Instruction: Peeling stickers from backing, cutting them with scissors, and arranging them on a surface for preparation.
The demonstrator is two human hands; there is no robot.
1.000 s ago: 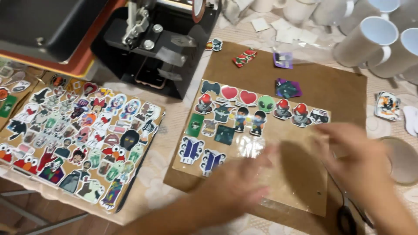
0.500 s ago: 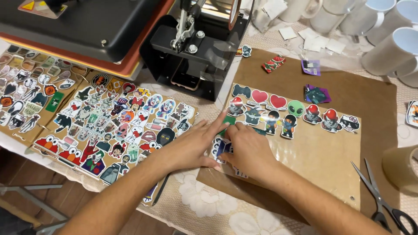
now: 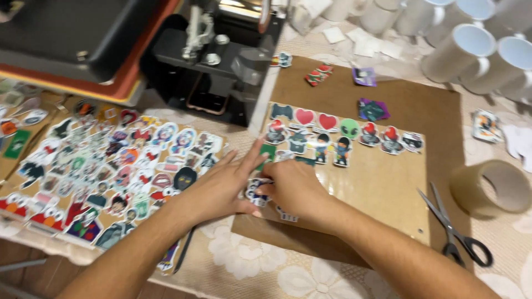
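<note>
Sticker-covered board (image 3: 105,171), at 9 o'clock. Left hand (image 3: 221,185), laid flat with fingers spread, beside a small sticker (image 3: 256,191). Sticker pinched by right hand (image 3: 293,188) at centre, on brown board (image 3: 421,105). Scissors (image 3: 454,227), tape roll (image 3: 490,188) at 3 o'clock. White mugs (image 3: 471,50), interiors seen empty, at 1 o'clock.

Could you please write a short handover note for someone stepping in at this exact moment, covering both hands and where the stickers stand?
Left hand: flat, fingers spread, pressing at the left edge of the brown board.
Right hand: fingertips pinching a blue and white sticker at that same edge.
Done: a row of stickers lies under a clear sheet on the board.
Left: the lower part of the sheet is mostly bare; the sheet full of stickers sits to the left.
Nearby: scissors and a tape roll to the right, white mugs behind.
</note>
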